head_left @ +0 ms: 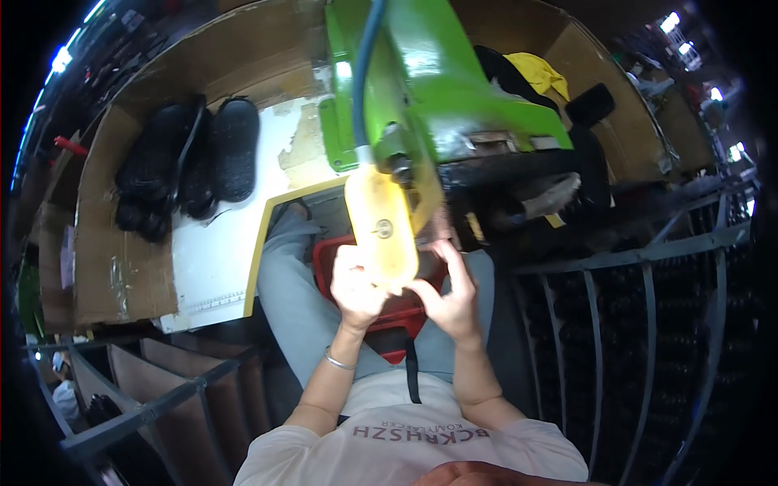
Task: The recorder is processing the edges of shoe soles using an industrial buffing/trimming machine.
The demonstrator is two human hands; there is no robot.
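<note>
A yellow elongated lamp housing, brightly lit, hangs on a blue cable in front of the green machine. It covers part of the working spot. My left hand is at the lamp's lower left, fingers curled; whatever they hold is hidden behind the glare. On the other side, my right hand has thumb and forefinger apart in a curve, with nothing visible between them. Its thumb tip comes close to the lamp's lower end. Below both hands, a red plastic container shows between my legs.
Several black shoe soles lie at the left on a white board inside a cut-open cardboard box. A yellow cloth sits behind the machine. Metal-barred racks stand at the right, with another rack at the left.
</note>
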